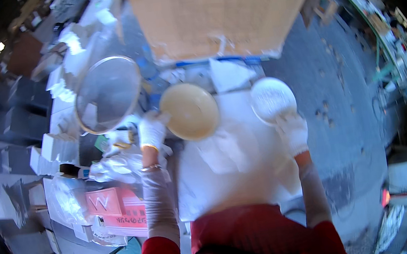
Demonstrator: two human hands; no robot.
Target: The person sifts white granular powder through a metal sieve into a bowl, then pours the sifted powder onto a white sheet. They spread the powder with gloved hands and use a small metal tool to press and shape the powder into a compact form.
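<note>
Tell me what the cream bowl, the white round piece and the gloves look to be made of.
Cream bowl, held at its rim by the left hand: probably plastic or glazed ceramic; smooth, even surface with a soft sheen. White round piece, held by the right hand: too glare-washed to tell; perhaps paper, foam or plastic. Gloves: white cloth, likely knitted cotton; matte, with soft folds and snug cuffs.

The left hand (152, 130) grips the near-left rim of a round bowl (190, 110). The right hand (293, 132) holds a round disc (272, 99) to the right of the bowl, apart from it. A sieve (108, 94) stands left of the bowl. A large cardboard box (220, 7) sits behind both. Paper sheets (227, 149) lie beneath them.
</note>
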